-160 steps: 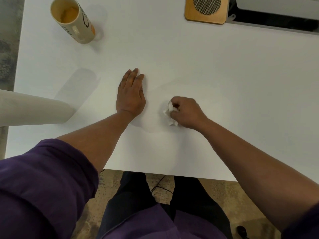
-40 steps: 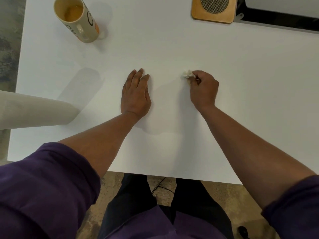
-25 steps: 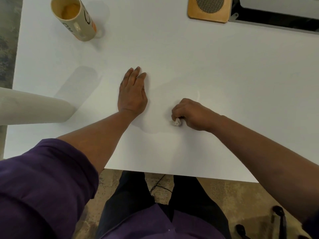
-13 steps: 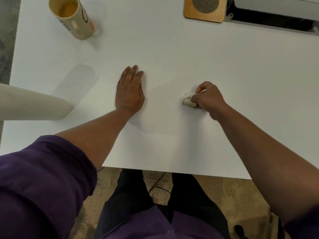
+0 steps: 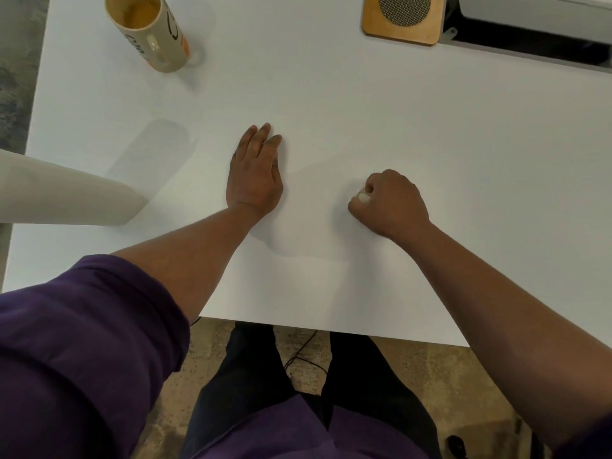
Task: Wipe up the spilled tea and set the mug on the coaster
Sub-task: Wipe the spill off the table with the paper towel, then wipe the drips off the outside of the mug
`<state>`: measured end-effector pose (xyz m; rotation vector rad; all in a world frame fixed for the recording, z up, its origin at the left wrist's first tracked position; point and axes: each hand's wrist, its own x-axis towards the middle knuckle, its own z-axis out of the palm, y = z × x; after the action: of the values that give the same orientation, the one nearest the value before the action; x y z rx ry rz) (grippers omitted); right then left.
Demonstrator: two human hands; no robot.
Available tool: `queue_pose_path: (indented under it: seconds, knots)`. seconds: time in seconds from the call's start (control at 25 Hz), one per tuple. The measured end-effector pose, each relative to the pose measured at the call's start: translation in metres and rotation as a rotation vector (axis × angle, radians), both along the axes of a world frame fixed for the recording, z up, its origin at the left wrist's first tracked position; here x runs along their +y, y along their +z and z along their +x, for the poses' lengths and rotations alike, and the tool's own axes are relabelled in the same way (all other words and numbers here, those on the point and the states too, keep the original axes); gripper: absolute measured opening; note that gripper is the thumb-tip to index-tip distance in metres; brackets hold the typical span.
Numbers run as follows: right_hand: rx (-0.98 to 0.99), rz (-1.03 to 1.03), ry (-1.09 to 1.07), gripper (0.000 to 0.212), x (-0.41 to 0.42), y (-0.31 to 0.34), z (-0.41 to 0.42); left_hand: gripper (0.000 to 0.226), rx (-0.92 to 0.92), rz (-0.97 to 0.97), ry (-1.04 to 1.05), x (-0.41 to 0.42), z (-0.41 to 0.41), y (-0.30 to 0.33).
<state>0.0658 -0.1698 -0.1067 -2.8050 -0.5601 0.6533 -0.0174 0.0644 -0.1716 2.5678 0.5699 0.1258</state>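
mug [image 5: 155, 31] upright, mouth up, far-left | left hand [image 5: 255, 173] flat, open | right hand [image 5: 390, 202] fisted around tissue [image 5: 363, 196]

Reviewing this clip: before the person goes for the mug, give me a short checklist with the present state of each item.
1. Spill wiped off the table: cannot tell; no liquid is clearly visible.
2. Tissue gripped in right hand: ok.
3. Left hand free, flat on the table: ok.
4. Mug upright: ok.
5. Coaster bare: ok.
6. Mug on the coaster: not ok; they stand far apart.
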Motion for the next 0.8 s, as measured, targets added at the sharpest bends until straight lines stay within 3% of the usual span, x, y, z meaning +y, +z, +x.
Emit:
queue_pose_path:
  seconds: [0.2,0.32,0.52,0.68,0.8]
  knots:
    - [-0.068,-0.036,0.17,0.01,0.004,-0.003,-0.024,0.042,-0.008,-0.015,-0.002,0.0,0.0,0.0]
    - [0.104,0.044,0.157,0.014,0.018,0.0,-0.038,0.04,-0.021,-0.033,0.007,0.001,0.0,0.002]
    - [0.61,0.566,-0.482,0.013,0.062,0.008,-0.013,0.026,-0.145,-0.201,0.087,0.004,0.003,0.008]
    - [0.665,0.716,-0.561,0.015,0.1,0.009,0.017,0.026,-0.304,-0.56,0.505,0.032,0.025,0.034]
    - [0.659,0.765,-0.561,0.01,0.126,0.01,0.033,0.041,-0.451,-0.626,0.802,0.077,0.052,0.056]
